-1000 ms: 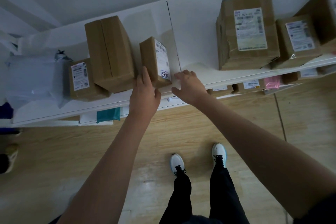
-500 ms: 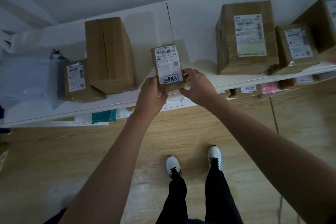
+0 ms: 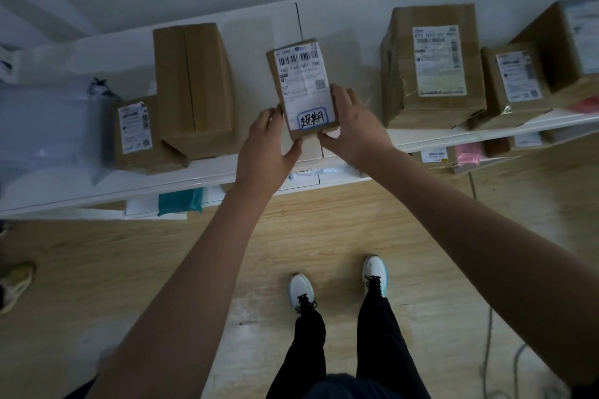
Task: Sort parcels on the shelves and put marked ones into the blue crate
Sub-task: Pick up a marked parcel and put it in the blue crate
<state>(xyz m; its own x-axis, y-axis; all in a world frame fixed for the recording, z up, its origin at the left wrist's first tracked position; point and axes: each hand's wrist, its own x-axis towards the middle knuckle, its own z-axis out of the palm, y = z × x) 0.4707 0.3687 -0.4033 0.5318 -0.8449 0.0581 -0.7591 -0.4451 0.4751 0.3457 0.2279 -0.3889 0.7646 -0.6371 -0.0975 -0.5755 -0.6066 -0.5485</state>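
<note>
A small brown parcel (image 3: 301, 81) is held between both hands above the front edge of the white top shelf (image 3: 97, 185). Its white shipping label faces me and carries a blue-bordered sticker with handwritten characters near its lower end. My left hand (image 3: 264, 146) grips the parcel's lower left side, thumb under its corner. My right hand (image 3: 353, 126) grips the lower right side, fingers along the edge. The blue crate is not in view.
Left on the shelf stand a tall plain box (image 3: 194, 87), a small labelled box (image 3: 136, 133) and white poly bags (image 3: 45, 126). Right are a large labelled box (image 3: 434, 65) and smaller ones (image 3: 515, 81). A lower shelf holds a teal bag (image 3: 180, 201). Another person's shoe (image 3: 16, 282) is far left.
The parcel stood on edge on the shelf a second ago; both hands took hold, turned its label toward me and lifted it closer.
</note>
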